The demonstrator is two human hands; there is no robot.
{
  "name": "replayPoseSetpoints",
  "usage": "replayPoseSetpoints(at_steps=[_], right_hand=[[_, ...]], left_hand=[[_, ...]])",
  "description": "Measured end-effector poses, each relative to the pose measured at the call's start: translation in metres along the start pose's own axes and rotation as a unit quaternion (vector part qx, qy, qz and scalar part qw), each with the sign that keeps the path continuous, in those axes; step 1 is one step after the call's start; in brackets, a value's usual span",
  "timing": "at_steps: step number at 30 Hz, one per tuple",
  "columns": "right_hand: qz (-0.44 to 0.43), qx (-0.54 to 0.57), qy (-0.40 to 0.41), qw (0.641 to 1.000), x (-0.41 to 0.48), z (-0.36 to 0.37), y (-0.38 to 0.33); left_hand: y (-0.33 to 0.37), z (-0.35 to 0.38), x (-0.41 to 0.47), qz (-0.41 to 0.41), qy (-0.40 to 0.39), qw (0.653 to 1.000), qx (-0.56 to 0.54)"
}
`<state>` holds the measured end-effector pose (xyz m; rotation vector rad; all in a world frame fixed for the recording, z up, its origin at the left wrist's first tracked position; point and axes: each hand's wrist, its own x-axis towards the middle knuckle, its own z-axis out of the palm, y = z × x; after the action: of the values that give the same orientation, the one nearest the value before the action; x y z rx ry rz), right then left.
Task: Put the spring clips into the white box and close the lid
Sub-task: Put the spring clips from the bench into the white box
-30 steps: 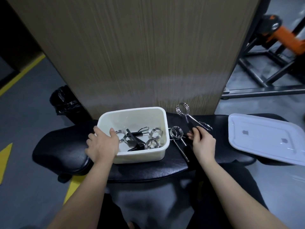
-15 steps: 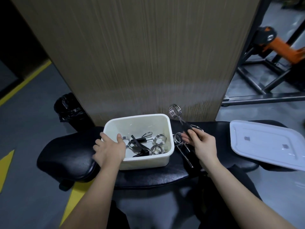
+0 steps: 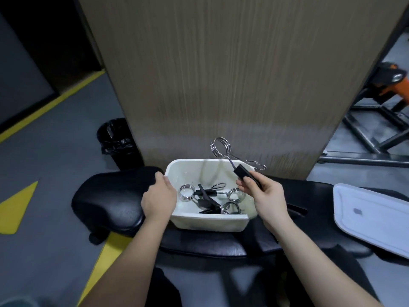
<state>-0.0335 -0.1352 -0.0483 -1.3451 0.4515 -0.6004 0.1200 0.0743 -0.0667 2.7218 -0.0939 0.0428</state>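
The white box (image 3: 208, 223) stands open on a black padded bench (image 3: 110, 200). Several spring clips (image 3: 210, 197) with chrome coils and black handles lie inside it. My right hand (image 3: 265, 198) holds another spring clip (image 3: 234, 159) by its black handle, coil up, above the box's right side. My left hand (image 3: 158, 199) grips the box's left rim. The white lid (image 3: 371, 220) lies flat on the bench at the far right, apart from the box. A black handle (image 3: 296, 210) shows on the bench just right of my right hand.
A tall wood-grain panel (image 3: 232, 74) rises directly behind the box. A black-lined bin (image 3: 118, 142) stands on the floor at the left. A metal frame with orange parts (image 3: 380, 103) is at the back right. Yellow markings cross the grey floor (image 3: 44, 169).
My right hand has lifted a spring clip off the bench and carried it left, over the box. The left hand stays on the box's left rim. The camera has tilted.
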Motion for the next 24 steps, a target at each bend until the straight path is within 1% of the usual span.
replayPoseSetpoints(at_steps=[2, 3, 4, 5, 6, 7, 8, 11, 13, 14, 16, 21, 24], right_hand=[[0.006, -0.051, -0.019, 0.999, 0.004, 0.000, 0.004], [-0.002, -0.105, -0.038, 0.994, 0.006, -0.001, 0.005], [-0.021, -0.183, -0.064, 0.981, 0.007, -0.001, 0.005], [-0.046, -0.269, -0.094, 0.957, 0.008, 0.000, 0.002], [-0.072, -0.353, -0.123, 0.925, 0.009, 0.003, -0.001], [-0.095, -0.420, -0.150, 0.890, 0.009, 0.009, -0.004], [-0.109, -0.462, -0.184, 0.861, 0.009, 0.018, -0.005], [-0.089, -0.522, -0.278, 0.801, 0.009, 0.052, 0.003], [-0.066, -0.562, -0.302, 0.767, 0.012, 0.067, 0.011], [-0.051, -0.573, -0.308, 0.758, 0.014, 0.070, 0.014], [-0.010, -0.574, -0.308, 0.759, 0.019, 0.071, 0.021], [0.114, -0.529, -0.308, 0.782, 0.024, 0.063, 0.033], [0.138, -0.528, -0.293, 0.785, 0.024, 0.065, 0.034]], left_hand=[[-0.006, 0.006, 0.002, -0.036, -0.013, 0.998, -0.050], [-0.006, 0.007, 0.004, -0.049, -0.023, 0.996, -0.065], [-0.005, 0.008, 0.006, -0.059, -0.031, 0.995, -0.076], [-0.005, 0.008, 0.008, -0.064, -0.037, 0.994, -0.085], [-0.004, 0.008, 0.010, -0.069, -0.043, 0.992, -0.092], [-0.003, 0.008, 0.011, -0.073, -0.046, 0.992, -0.097], [-0.004, 0.009, 0.011, -0.076, -0.047, 0.991, -0.099], [-0.005, 0.010, 0.013, -0.074, -0.043, 0.991, -0.099], [-0.004, 0.010, 0.012, -0.075, -0.041, 0.991, -0.101], [-0.004, 0.010, 0.012, -0.077, -0.040, 0.991, -0.102], [-0.003, 0.009, 0.011, -0.080, -0.038, 0.991, -0.104], [-0.001, 0.010, 0.009, -0.075, -0.038, 0.992, -0.094], [-0.002, 0.008, 0.008, -0.076, -0.041, 0.992, -0.095]])
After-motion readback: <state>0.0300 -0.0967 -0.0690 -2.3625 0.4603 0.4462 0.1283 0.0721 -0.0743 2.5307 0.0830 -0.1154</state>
